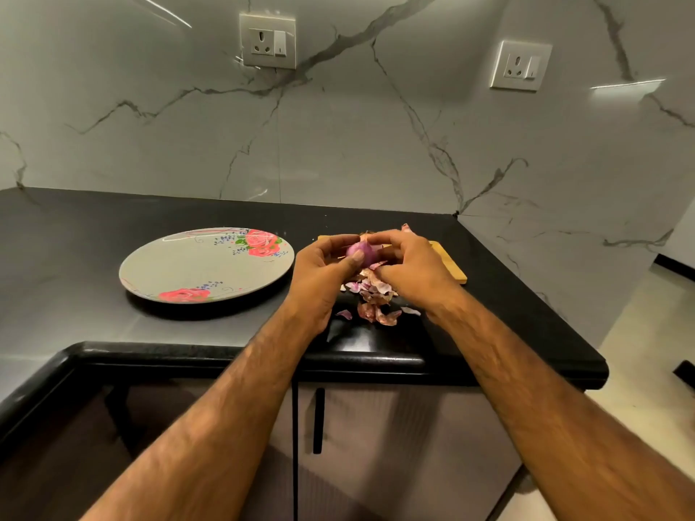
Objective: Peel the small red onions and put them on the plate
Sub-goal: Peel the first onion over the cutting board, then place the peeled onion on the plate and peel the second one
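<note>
Left hand [319, 272] and right hand [408, 270], fingers curled, together pinch one smooth, round purple onion [360, 253] above the wooden board [449, 265], papery skins [372, 298] beneath, right of the glossy floral plate [195, 268].

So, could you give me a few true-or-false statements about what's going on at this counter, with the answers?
1. Both hands hold a single onion. True: the left hand and right hand grip the onion between them.
2. Peeled onions already lie on the plate. False: the plate has no onions on it.
3. The plate sits to the left of the hands. True.
4. The loose skins are piled on the plate. False: the skins lie below the hands, on the board and the counter.
5. The right hand holds a knife. False: no knife is in view.
</note>
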